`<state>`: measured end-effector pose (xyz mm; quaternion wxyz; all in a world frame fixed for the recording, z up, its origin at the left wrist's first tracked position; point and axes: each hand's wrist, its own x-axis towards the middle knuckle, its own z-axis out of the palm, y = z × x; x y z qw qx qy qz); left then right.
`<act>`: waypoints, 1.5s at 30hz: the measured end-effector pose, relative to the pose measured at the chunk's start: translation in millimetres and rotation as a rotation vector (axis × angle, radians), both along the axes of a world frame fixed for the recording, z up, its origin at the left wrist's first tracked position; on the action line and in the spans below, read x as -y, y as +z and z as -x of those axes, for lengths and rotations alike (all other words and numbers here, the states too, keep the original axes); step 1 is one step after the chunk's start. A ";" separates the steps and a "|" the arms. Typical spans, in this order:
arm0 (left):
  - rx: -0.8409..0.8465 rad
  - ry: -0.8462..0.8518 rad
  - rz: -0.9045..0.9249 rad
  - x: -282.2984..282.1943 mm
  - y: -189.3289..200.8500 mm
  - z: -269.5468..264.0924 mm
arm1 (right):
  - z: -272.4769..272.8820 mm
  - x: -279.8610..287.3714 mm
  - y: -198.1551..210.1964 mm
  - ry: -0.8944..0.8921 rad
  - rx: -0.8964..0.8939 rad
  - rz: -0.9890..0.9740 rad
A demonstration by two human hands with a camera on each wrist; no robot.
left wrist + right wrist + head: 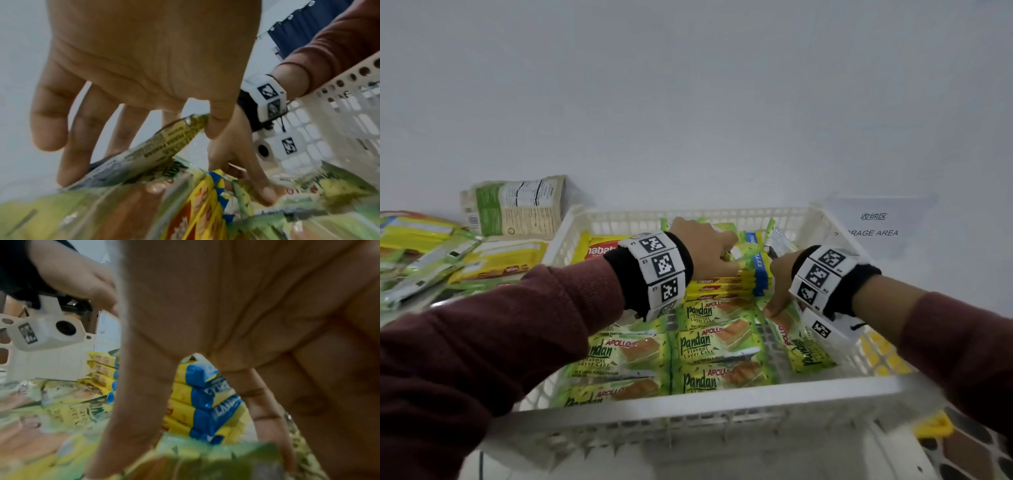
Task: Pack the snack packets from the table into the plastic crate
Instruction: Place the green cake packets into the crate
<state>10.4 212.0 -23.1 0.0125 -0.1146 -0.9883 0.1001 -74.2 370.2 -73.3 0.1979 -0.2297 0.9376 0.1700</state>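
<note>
A white plastic crate [705, 394] holds rows of green pandan cake packets [709, 342] and a stack of yellow wafer packets [709, 286]. My left hand [722, 251] is at the back of the crate. It holds a green-yellow packet [156, 151] on edge between thumb and fingers [72, 170]. My right hand [774, 305] reaches down beside the wafer stack [201, 402]. Its straight fingers [133, 402] press on a tilted pandan packet [801, 346] by the right wall.
More green and yellow snack packets [493, 260] lie on the table left of the crate, with a larger pale green pouch [513, 205] against the wall. A "storage area" sign [873, 226] lies behind the crate's right corner. The crate wall [329, 113] stands close to the right wrist.
</note>
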 end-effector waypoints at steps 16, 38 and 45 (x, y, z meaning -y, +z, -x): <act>-0.102 0.217 -1.463 52.2 61.6 -5.1 | 7.2 -17.0 82.6 -0.052 0.116 0.323; 0.345 -0.013 -0.066 55.5 6.1 -57.0 | -69.4 40.9 49.8 0.451 0.288 0.222; 0.617 -0.154 0.242 39.1 -37.7 -48.6 | -81.2 40.9 18.4 0.497 0.286 -0.057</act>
